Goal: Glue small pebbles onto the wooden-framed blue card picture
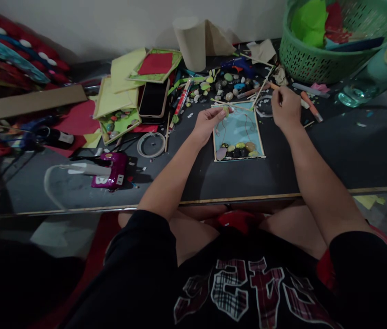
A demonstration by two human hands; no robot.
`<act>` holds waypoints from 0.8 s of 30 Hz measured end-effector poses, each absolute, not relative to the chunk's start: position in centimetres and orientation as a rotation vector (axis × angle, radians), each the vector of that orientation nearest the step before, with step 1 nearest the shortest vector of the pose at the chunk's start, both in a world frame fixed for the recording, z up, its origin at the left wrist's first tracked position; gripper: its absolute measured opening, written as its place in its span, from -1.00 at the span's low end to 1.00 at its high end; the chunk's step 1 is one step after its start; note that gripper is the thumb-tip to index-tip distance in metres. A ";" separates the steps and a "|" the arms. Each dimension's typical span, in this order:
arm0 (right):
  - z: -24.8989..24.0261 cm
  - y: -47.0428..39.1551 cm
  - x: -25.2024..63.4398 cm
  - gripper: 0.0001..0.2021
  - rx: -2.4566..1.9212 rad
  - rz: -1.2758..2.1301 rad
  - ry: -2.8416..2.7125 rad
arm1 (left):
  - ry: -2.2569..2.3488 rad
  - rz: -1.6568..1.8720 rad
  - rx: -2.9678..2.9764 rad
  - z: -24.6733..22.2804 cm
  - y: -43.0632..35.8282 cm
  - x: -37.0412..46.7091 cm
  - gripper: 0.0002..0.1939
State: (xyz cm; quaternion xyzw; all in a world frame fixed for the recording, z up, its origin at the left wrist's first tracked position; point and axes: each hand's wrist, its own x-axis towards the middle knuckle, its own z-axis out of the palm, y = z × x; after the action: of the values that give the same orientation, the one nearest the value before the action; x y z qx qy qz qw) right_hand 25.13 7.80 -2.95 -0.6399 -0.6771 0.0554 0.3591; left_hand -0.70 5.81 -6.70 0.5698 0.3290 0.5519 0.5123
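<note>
My left hand (209,122) pinches a small yellow-green piece (226,111) between thumb and fingers, over the upper left of a light-blue picture panel (237,129). Thin wooden sticks edge this panel. Painted pebbles (240,145) line its bottom, and brown curved lines run up the blue. To the right of the panel, my right hand (286,108) is raised with its fingers curled together; whatever they may hold is hidden. Beside it lie a clear ring of tape (264,106) and thin sticks (262,87).
Loose pebbles (228,86), a blue glue gun (239,65) and a paper roll (191,45) lie behind the panel. A green basket (287,57) and a clear bottle (368,75) stand at right. Leftward are a phone (154,100), another tape ring (151,145) and a purple power adapter (113,171).
</note>
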 end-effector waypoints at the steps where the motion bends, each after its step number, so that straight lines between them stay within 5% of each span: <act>1: -3.2 8.0 25.3 -0.59 -1.637 0.158 -1.747 | 0.786 1.322 1.371 -6.7 5.8 -0.7 -0.57; 24: -3.7 8.5 26.2 -0.75 -1.620 0.142 -1.719 | 0.792 1.298 1.367 -6.4 5.7 -0.7 -0.55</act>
State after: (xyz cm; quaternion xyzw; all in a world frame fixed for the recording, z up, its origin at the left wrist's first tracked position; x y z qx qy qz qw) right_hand 26.19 8.46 -3.65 -0.6338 -0.6726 0.0555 0.3779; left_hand -0.72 5.66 -6.41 0.5703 0.3304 0.5418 0.5215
